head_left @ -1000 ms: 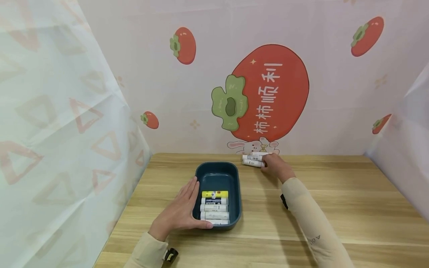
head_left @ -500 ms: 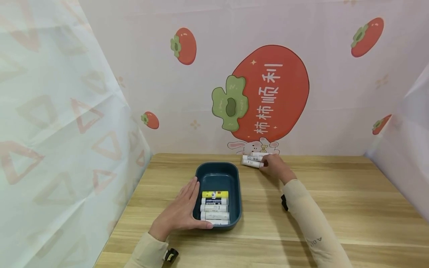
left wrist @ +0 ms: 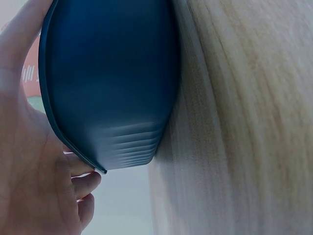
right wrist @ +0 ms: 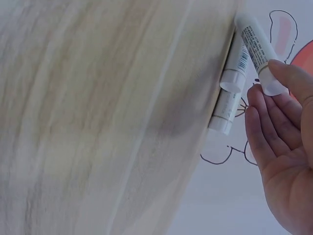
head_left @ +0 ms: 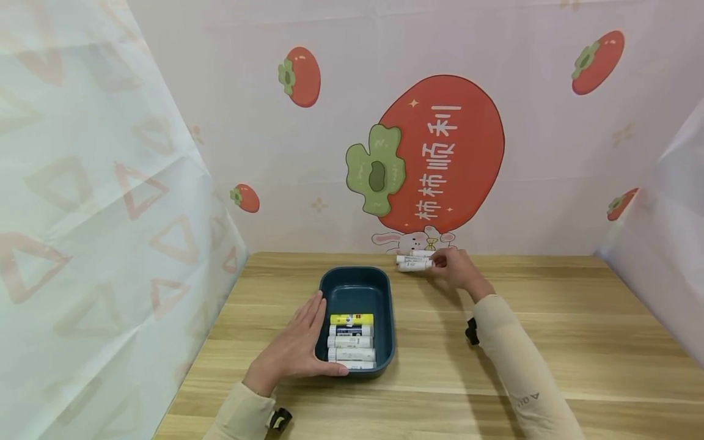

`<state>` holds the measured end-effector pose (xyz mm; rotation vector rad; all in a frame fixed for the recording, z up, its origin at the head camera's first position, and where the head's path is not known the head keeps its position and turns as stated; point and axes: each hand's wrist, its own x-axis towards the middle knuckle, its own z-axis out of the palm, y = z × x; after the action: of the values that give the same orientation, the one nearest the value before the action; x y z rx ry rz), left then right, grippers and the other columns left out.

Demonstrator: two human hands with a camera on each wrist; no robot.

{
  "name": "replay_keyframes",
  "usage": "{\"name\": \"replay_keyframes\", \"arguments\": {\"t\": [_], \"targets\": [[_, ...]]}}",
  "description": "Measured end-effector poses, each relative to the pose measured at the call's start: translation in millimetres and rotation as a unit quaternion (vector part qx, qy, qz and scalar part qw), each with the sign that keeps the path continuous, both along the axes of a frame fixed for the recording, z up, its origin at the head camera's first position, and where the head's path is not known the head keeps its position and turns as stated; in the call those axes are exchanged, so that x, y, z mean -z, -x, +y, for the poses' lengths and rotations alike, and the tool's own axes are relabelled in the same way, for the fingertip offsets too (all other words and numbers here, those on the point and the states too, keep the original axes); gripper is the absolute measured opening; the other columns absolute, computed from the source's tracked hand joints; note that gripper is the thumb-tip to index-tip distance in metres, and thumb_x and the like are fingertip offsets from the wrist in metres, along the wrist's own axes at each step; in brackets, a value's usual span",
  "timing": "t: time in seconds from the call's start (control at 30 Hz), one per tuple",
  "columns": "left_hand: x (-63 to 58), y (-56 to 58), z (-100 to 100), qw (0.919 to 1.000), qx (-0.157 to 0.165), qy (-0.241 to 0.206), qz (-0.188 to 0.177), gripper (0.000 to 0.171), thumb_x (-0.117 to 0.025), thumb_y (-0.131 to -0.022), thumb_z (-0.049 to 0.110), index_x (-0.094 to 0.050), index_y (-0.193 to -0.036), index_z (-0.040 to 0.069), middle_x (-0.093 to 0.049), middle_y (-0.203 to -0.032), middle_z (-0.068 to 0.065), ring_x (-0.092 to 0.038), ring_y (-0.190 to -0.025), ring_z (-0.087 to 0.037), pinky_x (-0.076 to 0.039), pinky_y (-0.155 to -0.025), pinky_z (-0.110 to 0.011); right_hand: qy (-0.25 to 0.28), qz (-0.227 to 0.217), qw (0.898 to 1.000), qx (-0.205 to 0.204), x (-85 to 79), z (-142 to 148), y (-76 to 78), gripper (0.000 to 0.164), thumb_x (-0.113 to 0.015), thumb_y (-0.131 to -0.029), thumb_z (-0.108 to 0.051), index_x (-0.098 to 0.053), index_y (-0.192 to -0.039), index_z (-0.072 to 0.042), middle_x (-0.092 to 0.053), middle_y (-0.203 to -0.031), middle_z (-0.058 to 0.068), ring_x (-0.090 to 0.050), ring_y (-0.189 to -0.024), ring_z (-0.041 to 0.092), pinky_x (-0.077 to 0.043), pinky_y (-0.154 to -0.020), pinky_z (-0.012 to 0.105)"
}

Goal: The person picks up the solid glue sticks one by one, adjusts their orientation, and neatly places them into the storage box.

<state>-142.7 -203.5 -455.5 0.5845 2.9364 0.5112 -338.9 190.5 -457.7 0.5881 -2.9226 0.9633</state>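
The left hand (head_left: 294,351) lies against the left side of the dark blue tray (head_left: 357,296), which stands flat on the wooden table (head_left: 594,324). Its fingers are extended along the left rim; the thumb is spread away from them and rests at the near end of the tray. Five tubes lie side by side in the near part of the tray, each running from left to right. In order from far to near, these are a yellow tube (head_left: 352,319), a dark blue and white tube (head_left: 352,330) and three white tubes (head_left: 351,342). The nearest is partly hidden by the near wall.

The right hand (head_left: 456,267) is at the back edge of the table, beyond the tray and to its right. Its thumb and fingers pinch one end of a white tube (right wrist: 257,49); the remaining fingers are extended. The pinched tube is angled across two other white tubes (right wrist: 229,100), which lie on the table next to the backdrop (head_left: 539,214). Whether it touches them cannot be determined. The backdrop carries printed red fruit and a rabbit. Both arms have beige sleeves (head_left: 522,366), with a black device (head_left: 280,419) at each wrist.
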Motion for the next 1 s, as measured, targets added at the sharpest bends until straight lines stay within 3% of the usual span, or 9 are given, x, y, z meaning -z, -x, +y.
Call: {"name": "replay_keyframes", "arguments": {"t": [0.33, 0.67, 0.83, 1.0], "targets": [[-0.4, -0.8, 1.8, 1.0000, 0.003, -0.002, 0.001, 0.144, -0.073, -0.074, 0.085, -0.009, -0.168, -0.003, 0.000, -0.178, -0.020, -0.009, -0.167, -0.037, -0.020, -0.133, -0.059, 0.023, 0.000, 1.000, 0.018, -6.5, 14.4, -5.7, 0.034, -0.081, -0.095, -0.022, -0.074, -0.117, 0.004, -0.076, -0.108, 0.017, -0.071, -0.099, 0.028, -0.062, -0.090, 0.046], [0.6, -3.4, 2.2, 1.0000, 0.000, -0.005, 0.002, 0.143, -0.072, -0.073, 0.086, -0.011, -0.168, -0.003, -0.003, -0.178, -0.021, -0.011, -0.166, -0.038, -0.021, -0.133, -0.059, 0.036, 0.018, 0.999, -0.006, -13.9, 22.5, -14.6, 0.027, -0.079, -0.095, -0.016, -0.075, -0.113, 0.004, -0.077, -0.104, 0.016, -0.072, -0.095, 0.026, -0.063, -0.087, 0.045], [-5.7, 0.7, 5.2, 0.9998, 0.005, 0.000, 0.020, 0.140, -0.068, -0.075, 0.088, -0.014, -0.168, -0.001, -0.008, -0.178, -0.019, -0.015, -0.166, -0.038, -0.023, -0.132, -0.059, 0.040, 0.038, 0.998, -0.008, -22.6, 28.0, -18.3, 0.030, -0.080, -0.095, -0.018, -0.075, -0.114, 0.005, -0.078, -0.103, 0.016, -0.073, -0.092, 0.024, -0.064, -0.084, 0.044], [-19.9, 8.6, 9.2, 0.9987, 0.013, 0.001, 0.049, 0.132, -0.068, -0.079, 0.085, -0.018, -0.168, 0.000, -0.014, -0.178, -0.018, -0.020, -0.164, -0.038, -0.028, -0.130, -0.059, 0.045, 0.059, 0.997, -0.013, -36.4, 29.2, -25.6, 0.025, -0.081, -0.095, -0.019, -0.077, -0.110, 0.001, -0.078, -0.101, 0.014, -0.073, -0.089, 0.023, -0.065, -0.081, 0.041]]}}
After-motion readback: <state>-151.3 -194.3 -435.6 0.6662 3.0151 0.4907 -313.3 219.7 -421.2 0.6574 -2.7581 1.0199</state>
